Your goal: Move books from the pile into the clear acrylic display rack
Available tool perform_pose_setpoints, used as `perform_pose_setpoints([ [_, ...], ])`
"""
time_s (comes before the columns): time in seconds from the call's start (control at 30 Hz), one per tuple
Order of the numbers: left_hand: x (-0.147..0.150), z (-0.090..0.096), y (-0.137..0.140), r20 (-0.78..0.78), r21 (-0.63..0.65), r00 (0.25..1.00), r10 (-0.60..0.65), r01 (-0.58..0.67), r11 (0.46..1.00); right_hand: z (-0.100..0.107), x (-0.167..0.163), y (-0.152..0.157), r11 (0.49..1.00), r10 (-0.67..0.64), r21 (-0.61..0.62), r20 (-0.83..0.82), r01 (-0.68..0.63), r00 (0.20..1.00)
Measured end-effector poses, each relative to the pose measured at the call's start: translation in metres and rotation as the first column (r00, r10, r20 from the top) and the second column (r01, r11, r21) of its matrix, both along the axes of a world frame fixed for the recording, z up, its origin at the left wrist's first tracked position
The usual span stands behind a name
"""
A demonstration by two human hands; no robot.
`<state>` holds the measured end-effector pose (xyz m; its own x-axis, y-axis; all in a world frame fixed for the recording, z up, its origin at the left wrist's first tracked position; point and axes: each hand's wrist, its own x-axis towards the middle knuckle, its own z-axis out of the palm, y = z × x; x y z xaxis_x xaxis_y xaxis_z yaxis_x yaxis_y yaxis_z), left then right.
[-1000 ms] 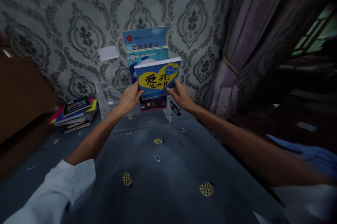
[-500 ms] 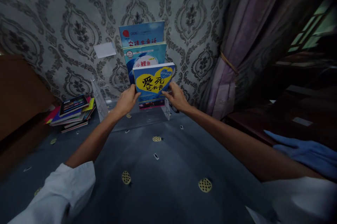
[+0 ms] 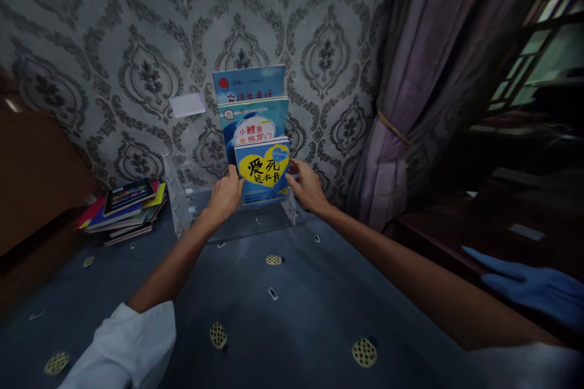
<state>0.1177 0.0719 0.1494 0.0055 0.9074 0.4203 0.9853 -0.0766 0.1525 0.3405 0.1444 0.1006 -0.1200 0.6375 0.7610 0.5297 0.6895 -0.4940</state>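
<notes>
A blue book with a yellow heart on its cover (image 3: pixel 264 175) stands upright at the front of a clear acrylic rack (image 3: pixel 246 226). My left hand (image 3: pixel 227 195) is closed on its left edge, the thumb at the front. At the right edge, my right hand (image 3: pixel 309 188) has its thumb and bent fingers against the book. Behind it, in higher tiers, stand a teal book with a white oval (image 3: pixel 253 121) and a light-blue book with a red emblem (image 3: pixel 250 81). The rack's left part shows bare tiers.
A pile of books (image 3: pixel 125 209) lies left of the rack, near a brown box (image 3: pixel 41 176). A white card (image 3: pixel 187 105) shows above the rack's left side, before the patterned wall. At right hang a tied purple curtain (image 3: pixel 387 151) and a blue glove (image 3: pixel 524 282) on a dark surface.
The heart-cover book has gone down and back into the front of the rack, both hands moving with it. It hides the dark pink-edged cover seen below it before. The camera view has tilted slightly upward.
</notes>
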Motion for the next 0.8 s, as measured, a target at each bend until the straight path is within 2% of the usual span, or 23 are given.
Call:
perform_pose_setpoints([
  [0.2,0.004,0.001,-0.001,-0.036,-0.029,0.999,0.018,-0.019,0.999,0.003,-0.007,0.004,0.997,-0.059,-0.053,0.061,0.062,0.996],
  [0.8,-0.002,0.009,0.007,-0.088,-0.02,0.996,-0.02,0.019,1.0,0.0,-0.013,0.014,0.986,-0.154,-0.061,0.004,0.153,0.988],
])
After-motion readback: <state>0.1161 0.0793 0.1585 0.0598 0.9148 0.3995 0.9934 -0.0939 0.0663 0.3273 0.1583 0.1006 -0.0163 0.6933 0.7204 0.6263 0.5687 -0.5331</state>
